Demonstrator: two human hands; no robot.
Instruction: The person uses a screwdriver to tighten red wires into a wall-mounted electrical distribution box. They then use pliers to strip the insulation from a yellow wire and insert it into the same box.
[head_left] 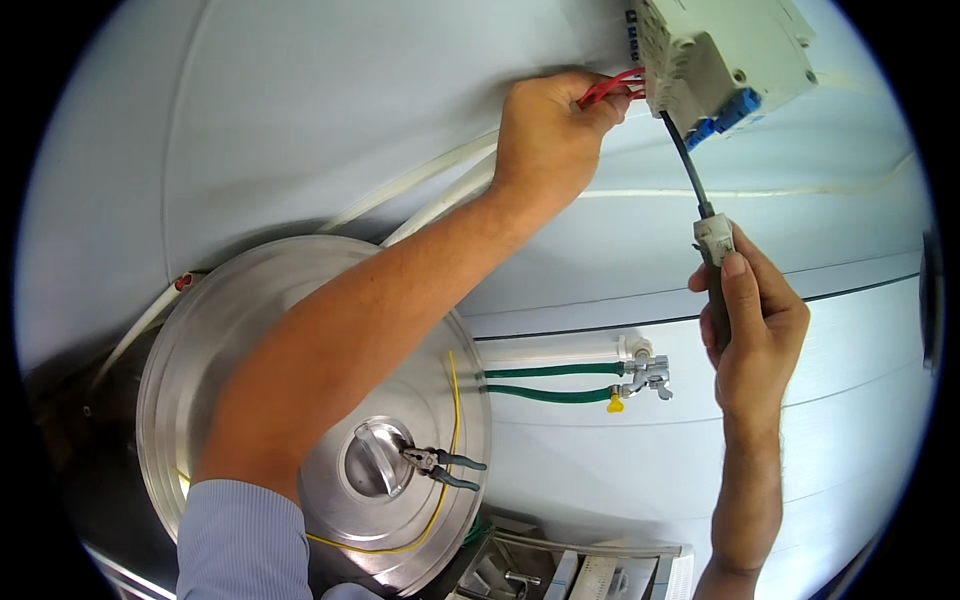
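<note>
My left hand [552, 135] is closed round several red wires [612, 88] where they enter the side of a white electrical breaker box [745, 45] on the wall. In my right hand [752, 325] is a screwdriver [712, 240] with a grey and dark handle. Its long dark shaft points up, and the tip meets the underside of the box beside the wires; the exact contact point is hidden. Blue switch levers [738, 108] stick out from the box's lower edge.
Below my left arm lies a large round steel lid [330, 500], with pliers [440, 468] and a yellow wire [456, 400] on it. Green hoses [555, 396] run to a metal tap [650, 375] on the wall. A steel unit [580, 570] stands at the bottom.
</note>
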